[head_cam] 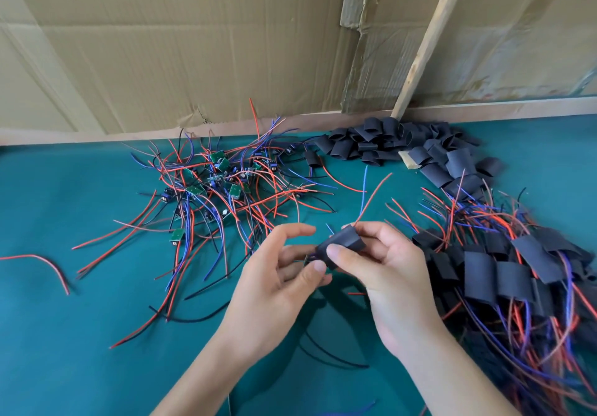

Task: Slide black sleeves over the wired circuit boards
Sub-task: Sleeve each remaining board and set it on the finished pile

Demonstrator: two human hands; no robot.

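My right hand [381, 263] pinches the sleeve [342, 244]; my left hand [290, 270] pinches the board's end; I should keep the wires [371, 199] straight and push squarely.

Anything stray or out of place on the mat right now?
One red and black wire lies alone at the far left, apart from the bare board pile. One sleeved board sits apart from the finished heap.

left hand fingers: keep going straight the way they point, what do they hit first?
The left hand points up and right, so its fingers would likely first meet the black sleeve pinched in the right hand. They may touch already; depth is unclear.
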